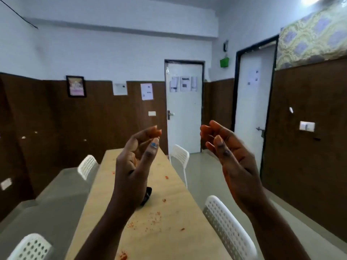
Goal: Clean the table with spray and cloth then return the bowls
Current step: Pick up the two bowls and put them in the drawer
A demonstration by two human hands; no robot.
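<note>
Left hand (pixel 135 164) and right hand (pixel 234 158) are raised above the table (pixel 169 194), fingers loosely curled, holding nothing; red crumbs (pixel 155 218) dot it.

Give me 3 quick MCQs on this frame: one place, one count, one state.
1. Where do the reddish crumbs lie?
A. on the wooden table
B. on the floor
C. on a chair seat

2. How many white perforated chairs show?
A. two
B. four
C. six

3. What do the left hand and right hand hold?
A. a spray bottle
B. a cloth
C. nothing

Key: 1 A, the specks are scattered along the tabletop. 2 B, two chairs stand left of the table and two right. 3 C, both hands are raised above the table with loosely curled fingers, and no spray or cloth is in view.
</note>
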